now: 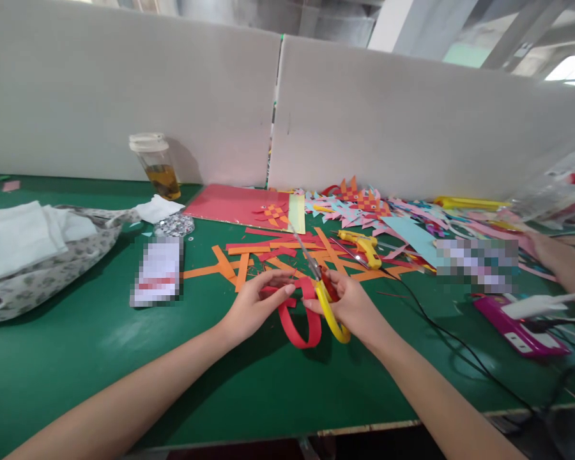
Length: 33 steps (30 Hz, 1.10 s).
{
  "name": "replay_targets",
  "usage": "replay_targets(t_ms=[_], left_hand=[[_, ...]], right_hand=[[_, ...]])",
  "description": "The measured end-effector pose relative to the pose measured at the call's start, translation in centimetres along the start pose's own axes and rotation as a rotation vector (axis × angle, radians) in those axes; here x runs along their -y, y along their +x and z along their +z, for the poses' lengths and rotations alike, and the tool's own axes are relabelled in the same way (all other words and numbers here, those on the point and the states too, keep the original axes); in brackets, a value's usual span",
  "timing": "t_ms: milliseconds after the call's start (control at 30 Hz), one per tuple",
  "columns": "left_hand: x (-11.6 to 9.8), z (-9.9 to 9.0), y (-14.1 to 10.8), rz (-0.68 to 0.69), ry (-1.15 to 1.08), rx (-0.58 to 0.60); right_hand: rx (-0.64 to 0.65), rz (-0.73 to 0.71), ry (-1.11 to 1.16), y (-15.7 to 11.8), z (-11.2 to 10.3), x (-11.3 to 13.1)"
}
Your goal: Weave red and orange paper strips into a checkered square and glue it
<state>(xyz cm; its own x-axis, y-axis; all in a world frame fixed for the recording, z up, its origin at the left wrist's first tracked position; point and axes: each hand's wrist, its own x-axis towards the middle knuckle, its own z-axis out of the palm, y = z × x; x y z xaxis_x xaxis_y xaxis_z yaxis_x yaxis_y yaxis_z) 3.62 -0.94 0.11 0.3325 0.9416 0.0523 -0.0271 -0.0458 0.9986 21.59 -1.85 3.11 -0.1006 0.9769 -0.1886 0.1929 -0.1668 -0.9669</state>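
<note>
My left hand [263, 295] pinches a red paper strip [299, 337] that curves down in a loop in front of me. Held in my right hand [347, 299] is a pair of scissors [335, 316] with yellow and red handles, its blades pointing up and away. The fingers of my right hand also touch the looped strip. Just beyond my hands, loose orange strips [241, 271] and red strips [253, 246] lie crossed on the green table [211, 383]. A woven orange paper fish [274, 214] rests on a red sheet [225, 203].
A yellow glue gun [361, 248] with a black cord lies behind my right hand. To the right are a purple power strip [520, 326] and another person's hand [551, 255]. A lidded cup [158, 169] and a patterned cloth bag [76, 249] stand left, before a white partition [124, 83].
</note>
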Motion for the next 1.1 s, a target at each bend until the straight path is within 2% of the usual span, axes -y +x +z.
replay_targets(t_ms=[167, 433, 567, 800, 1100], left_hand=[[0.2, 0.2, -0.1, -0.034, -0.124, 0.106], [0.6, 0.1, 0.2, -0.019, -0.161, 0.084], [0.4, -0.1, 0.3, -0.017, -0.187, 0.057], [-0.2, -0.3, 0.4, -0.075, -0.206, -0.023], [0.0, -0.3, 0.3, -0.100, -0.178, -0.065]], right_hand=[[0.147, 0.018, 0.006, -0.5, 1.0, 0.0], [0.199, 0.036, 0.015, -0.9, 1.0, 0.5], [0.187, 0.034, -0.018, -0.6, 0.9, 0.2], [0.075, 0.085, -0.029, 0.2, 0.2, -0.9], [0.098, 0.078, -0.001, 0.3, 0.1, -1.2]])
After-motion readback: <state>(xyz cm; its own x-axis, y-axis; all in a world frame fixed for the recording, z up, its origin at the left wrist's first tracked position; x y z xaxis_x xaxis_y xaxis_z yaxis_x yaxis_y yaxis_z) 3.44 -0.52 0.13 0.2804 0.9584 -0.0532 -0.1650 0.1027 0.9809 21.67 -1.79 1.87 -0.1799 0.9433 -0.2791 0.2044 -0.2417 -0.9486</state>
